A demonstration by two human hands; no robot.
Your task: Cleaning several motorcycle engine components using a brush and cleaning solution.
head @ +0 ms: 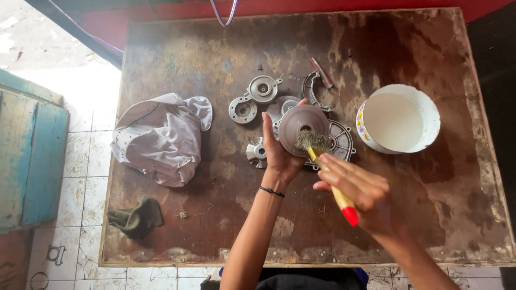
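Conical metal pulley half (302,128) sits in my left hand (279,156), fingers curled behind it, held above the ribbed clutch disc (339,140). My right hand (359,189) pinches the yellow-handled brush (328,174), bristles at the centre hole. Gripped only by its rim (greasy, I judge), the pulley could slip onto that disc, or a hard stroke could flick grime into the white bowl (400,119) right of it.

free: table (301,225) near edge | blocked: metal parts (252,99), bowl (400,121), cloth (161,137)
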